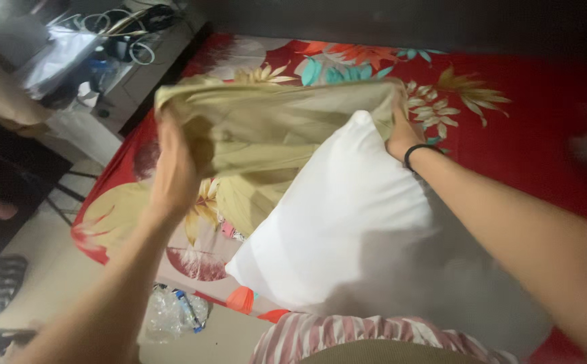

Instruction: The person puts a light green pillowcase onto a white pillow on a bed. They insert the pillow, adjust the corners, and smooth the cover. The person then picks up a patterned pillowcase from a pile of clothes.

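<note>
Both arms bare, reaching forward and up from the bottom corners of the view. Left forearm runs up from lower left, wrist straight, left hand (pixel 172 168) raised, back of hand toward camera, fingers curled shut in a pinch-type grasp at its top edge. Right forearm comes in from lower right, blurred near the camera, dark band on the wrist. Right hand (pixel 401 131) at about the same height, fingers closed in a grasp, mostly hidden. Hands well apart.

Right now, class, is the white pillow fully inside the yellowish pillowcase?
No: most of the white pillow lies bare, with only its top corner at the mouth of the yellowish pillowcase held by both hands.
</note>
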